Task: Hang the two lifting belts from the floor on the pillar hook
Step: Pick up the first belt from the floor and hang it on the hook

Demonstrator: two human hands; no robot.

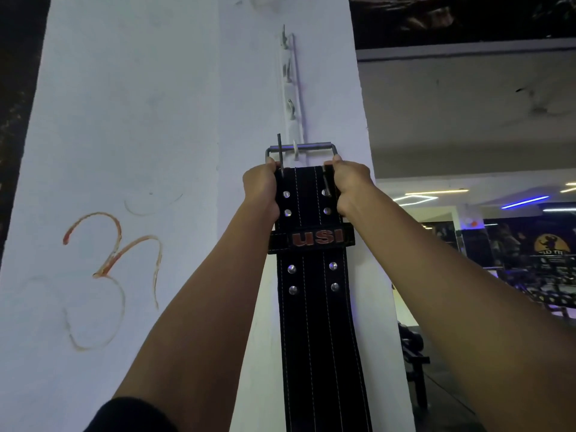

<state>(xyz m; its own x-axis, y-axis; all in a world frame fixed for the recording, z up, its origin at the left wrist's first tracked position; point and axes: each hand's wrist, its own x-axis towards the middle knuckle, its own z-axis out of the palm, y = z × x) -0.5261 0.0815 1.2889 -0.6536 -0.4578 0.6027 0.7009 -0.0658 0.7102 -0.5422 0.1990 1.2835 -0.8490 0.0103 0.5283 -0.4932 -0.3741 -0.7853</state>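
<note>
Black lifting belt (pixel 314 291) hangs flat against the front of the white pillar (pixel 140 135), its strap running straight down out of the bottom of the view. White stitching runs along its length, silver rivets sit in pairs on each side, and a keeper loop (pixel 311 238) across it carries the red letters "USI". At the top, the metal buckle (pixel 301 148) is raised to the lowest white hook (pixel 295 151) of the hook rail (pixel 291 85) (a narrow white strip screwed upright to the pillar, with several more hooks above). The buckle's top bar crosses that hook, though whether it rests fully on it cannot be told. One buckle prong (pixel 280 155) stands up on the left, past the bar; a second prong lies down on the right over the leather.

Left hand (pixel 261 190) is clenched around the left edge of the belt just below the buckle, fingertips curled onto the front. Right hand (pixel 349 188) grips the right edge at the same height, thumb near the buckle's corner. Both forearms reach up from the lower edge of the view, and a dark sleeve (pixel 131 414) shows at the left elbow.

A reddish painted symbol (pixel 112 269) marks the pillar's left face. To the right, a dim gym room with ceiling strip lights (pixel 525 202) lies behind. Only one belt is in view.
</note>
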